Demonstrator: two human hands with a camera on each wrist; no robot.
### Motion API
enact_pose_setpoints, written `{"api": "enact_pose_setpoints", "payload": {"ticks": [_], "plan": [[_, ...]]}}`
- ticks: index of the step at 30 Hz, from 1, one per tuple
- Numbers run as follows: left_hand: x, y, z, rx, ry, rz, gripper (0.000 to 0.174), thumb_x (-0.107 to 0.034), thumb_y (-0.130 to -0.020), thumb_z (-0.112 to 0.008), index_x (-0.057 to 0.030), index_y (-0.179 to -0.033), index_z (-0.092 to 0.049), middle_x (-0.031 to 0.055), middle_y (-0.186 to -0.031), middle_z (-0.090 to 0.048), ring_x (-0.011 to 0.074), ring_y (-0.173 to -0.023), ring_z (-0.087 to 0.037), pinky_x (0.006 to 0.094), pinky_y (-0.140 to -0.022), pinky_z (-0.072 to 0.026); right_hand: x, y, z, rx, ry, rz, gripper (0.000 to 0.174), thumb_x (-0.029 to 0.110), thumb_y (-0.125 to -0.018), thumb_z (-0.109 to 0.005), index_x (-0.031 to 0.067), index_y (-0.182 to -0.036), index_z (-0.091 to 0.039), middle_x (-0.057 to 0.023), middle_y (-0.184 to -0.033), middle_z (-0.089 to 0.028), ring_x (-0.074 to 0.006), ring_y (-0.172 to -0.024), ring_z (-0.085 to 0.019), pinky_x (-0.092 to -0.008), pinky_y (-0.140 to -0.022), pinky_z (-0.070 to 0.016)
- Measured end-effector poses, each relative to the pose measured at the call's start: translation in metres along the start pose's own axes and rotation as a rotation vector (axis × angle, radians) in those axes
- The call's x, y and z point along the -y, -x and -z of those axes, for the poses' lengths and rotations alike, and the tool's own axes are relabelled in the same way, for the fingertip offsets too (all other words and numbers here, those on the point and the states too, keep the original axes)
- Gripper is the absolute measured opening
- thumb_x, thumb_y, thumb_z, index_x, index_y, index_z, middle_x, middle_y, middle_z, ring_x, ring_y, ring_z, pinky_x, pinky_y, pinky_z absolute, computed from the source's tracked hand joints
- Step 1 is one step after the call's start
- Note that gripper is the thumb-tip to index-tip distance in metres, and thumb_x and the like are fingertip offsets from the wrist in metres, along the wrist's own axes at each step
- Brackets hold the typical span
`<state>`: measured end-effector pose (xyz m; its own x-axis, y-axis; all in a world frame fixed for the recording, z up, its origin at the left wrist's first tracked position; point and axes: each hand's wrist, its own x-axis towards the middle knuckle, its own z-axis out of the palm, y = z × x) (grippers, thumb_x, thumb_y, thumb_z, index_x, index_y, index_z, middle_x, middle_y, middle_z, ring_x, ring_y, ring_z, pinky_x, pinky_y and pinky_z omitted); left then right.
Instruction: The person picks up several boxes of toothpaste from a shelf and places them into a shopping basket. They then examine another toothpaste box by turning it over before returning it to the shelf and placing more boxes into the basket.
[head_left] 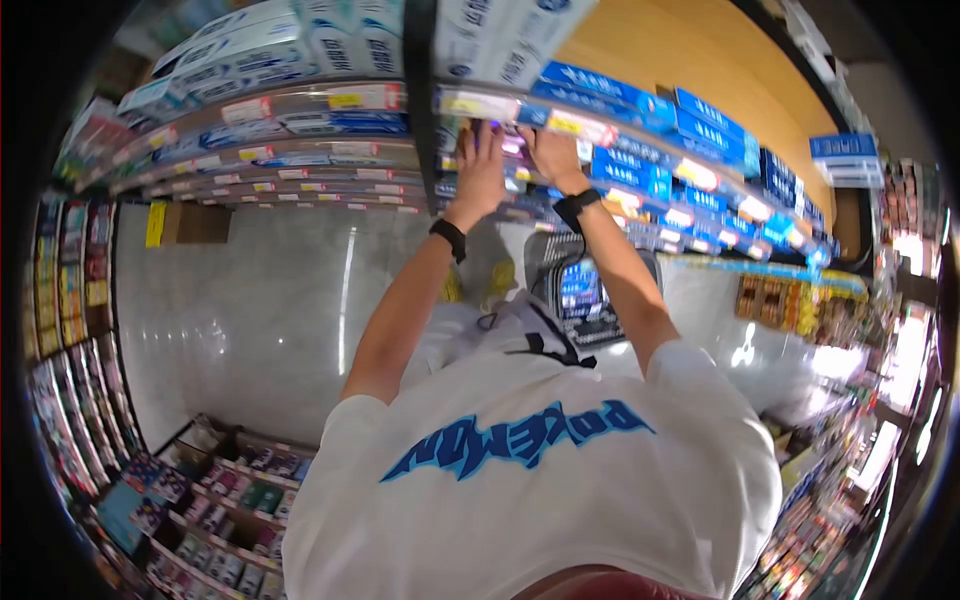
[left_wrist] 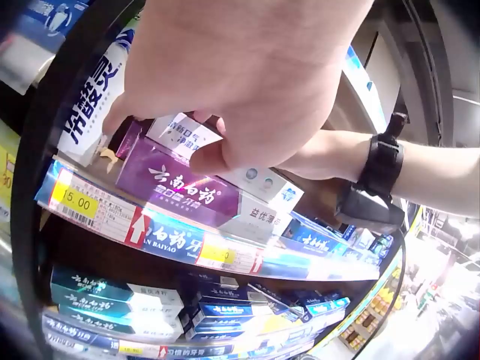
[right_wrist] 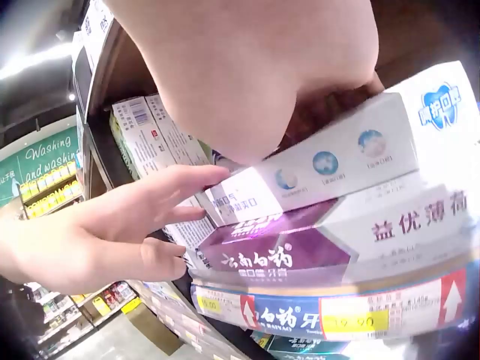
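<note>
In the head view both hands reach into a shelf of toothpaste boxes. My left hand [head_left: 483, 172] is at the left end of a small stack, beside a dark shelf upright. The right wrist view shows the left hand's fingers [right_wrist: 180, 180] fairly straight, its thumb by the end of a purple toothpaste box [right_wrist: 277, 247]. On that box lies a white toothpaste box [right_wrist: 330, 161] with round blue pictures. My right hand [right_wrist: 247, 67] reaches over the white box, its fingertips hidden behind it. In the head view the right hand [head_left: 555, 158] is close to the left.
Price labels [left_wrist: 79, 199] run along the shelf edge below the stack. More toothpaste boxes [left_wrist: 112, 300] fill the shelf beneath, and a white upright box [left_wrist: 97, 97] stands left of the stack. A dark shopping basket [head_left: 600, 300] is at floor level below the right arm.
</note>
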<state>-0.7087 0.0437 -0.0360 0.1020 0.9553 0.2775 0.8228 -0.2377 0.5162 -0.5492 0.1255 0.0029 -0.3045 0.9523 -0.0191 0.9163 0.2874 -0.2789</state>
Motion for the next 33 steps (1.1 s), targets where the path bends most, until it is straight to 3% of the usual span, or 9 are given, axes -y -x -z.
{"api": "enact_pose_setpoints", "payload": {"ticks": [1, 3, 5, 9, 14, 21, 25, 27, 33], "plan": [[0.005, 0.001, -0.008, 0.019, 0.014, -0.006, 0.079, -0.004, -0.080, -0.064, -0.0005, -0.152, -0.033, 0.0208, -0.164, -0.016, 0.0501, -0.146, -0.023, 0.0651, -0.116, -0.0238, 0.010, 0.009, 0.013, 0.163, 0.026, -0.120, 0.046, 0.041, -0.100, -0.057, -0.0010, -0.115, -0.065, -0.0246, -0.113, -0.068, -0.0449, -0.104, -0.063, -0.0518, -0.095, -0.0484], [0.000, 0.002, 0.000, 0.068, 0.060, -0.015, 0.079, -0.007, -0.080, -0.065, 0.0008, -0.152, -0.033, 0.0238, -0.163, -0.018, 0.0508, -0.145, -0.025, 0.0616, -0.118, -0.0238, 0.003, 0.045, -0.010, -0.403, 0.081, 0.048, 0.041, 0.035, -0.098, -0.059, -0.0011, -0.118, -0.062, -0.0208, -0.116, -0.065, -0.0392, -0.115, -0.058, -0.0524, -0.108, -0.0403], [0.001, 0.002, -0.006, -0.069, 0.002, -0.095, 0.079, -0.008, -0.078, -0.070, 0.0034, -0.148, -0.037, 0.0266, -0.160, -0.025, 0.0534, -0.142, -0.028, 0.0582, -0.119, -0.0273, 0.000, 0.094, -0.007, -0.557, 0.046, 0.245, 0.035, 0.025, -0.096, -0.061, 0.0020, -0.122, -0.058, -0.0177, -0.120, -0.060, -0.0360, -0.122, -0.051, -0.0549, -0.115, -0.0306], [-0.033, 0.023, 0.015, -0.244, 0.130, -0.203, 0.070, -0.001, -0.078, -0.065, 0.0044, -0.144, -0.042, 0.0294, -0.159, -0.026, 0.0519, -0.142, -0.030, 0.0572, -0.117, -0.0292, -0.025, 0.228, -0.020, -0.346, -0.201, 0.184, 0.029, 0.008, -0.093, -0.058, 0.0024, -0.121, -0.058, -0.0200, -0.116, -0.058, -0.0397, -0.115, -0.053, -0.0524, -0.106, -0.0396], [-0.050, 0.143, -0.006, -0.104, 0.232, 0.006, 0.057, 0.003, -0.081, -0.058, 0.0005, -0.138, -0.050, 0.0311, -0.155, -0.032, 0.0486, -0.141, -0.035, 0.0528, -0.115, -0.0330, -0.144, 0.413, -0.109, 0.117, -0.479, -0.269, 0.027, 0.005, -0.092, -0.055, 0.0014, -0.116, -0.066, -0.0197, -0.106, -0.068, -0.0386, -0.105, -0.064, -0.0449, -0.090, -0.0506], [-0.039, 0.306, -0.104, 0.439, 0.109, 0.240, 0.026, 0.003, -0.083, -0.057, -0.0031, -0.108, -0.064, 0.0249, -0.128, -0.058, 0.0418, -0.127, -0.052, 0.0478, -0.107, -0.0423, -0.269, 0.582, -0.144, 0.054, -0.676, -0.741, 0.021, 0.009, -0.094, -0.054, 0.0019, -0.107, -0.069, -0.0215, -0.101, -0.072, -0.0396, -0.098, -0.069, -0.0468, -0.086, -0.0541], [-0.090, 0.334, -0.183, 0.613, 0.122, 0.395, 0.024, 0.003, -0.083, -0.056, -0.0016, -0.106, -0.062, 0.0224, -0.117, -0.062, 0.0404, -0.117, -0.057, 0.0473, -0.102, -0.0459, -0.353, 0.619, -0.198, 0.126, -0.670, -0.752, 0.021, 0.011, -0.094, -0.054, 0.0012, -0.104, -0.069, -0.0213, -0.096, -0.073, -0.0383, -0.091, -0.071, -0.0442, -0.081, -0.0555], [-0.111, 0.346, -0.236, 0.623, 0.102, 0.354, 0.025, 0.002, -0.083, -0.057, -0.0006, -0.107, -0.061, 0.0227, -0.116, -0.062, 0.0406, -0.115, -0.057, 0.0477, -0.101, -0.0461, -0.394, 0.631, -0.236, 0.324, -0.563, -0.714, 0.023, 0.012, -0.094, -0.051, 0.0037, -0.103, -0.070, -0.0221, -0.096, -0.072, -0.0427, -0.092, -0.069, -0.0477, -0.081, -0.0552], [-0.136, 0.369, -0.423, 0.671, 0.044, 0.095, 0.035, -0.004, -0.083, -0.061, 0.0007, -0.118, -0.057, 0.0235, -0.116, -0.062, 0.0415, -0.117, -0.056, 0.0515, -0.102, -0.0445, -0.499, 0.600, -0.293, 0.307, -0.549, -0.556, 0.019, 0.013, -0.091, -0.055, 0.0013, -0.099, -0.067, -0.0276, -0.094, -0.069, -0.0446, -0.092, -0.068, -0.0521, -0.081, -0.0551]]}}
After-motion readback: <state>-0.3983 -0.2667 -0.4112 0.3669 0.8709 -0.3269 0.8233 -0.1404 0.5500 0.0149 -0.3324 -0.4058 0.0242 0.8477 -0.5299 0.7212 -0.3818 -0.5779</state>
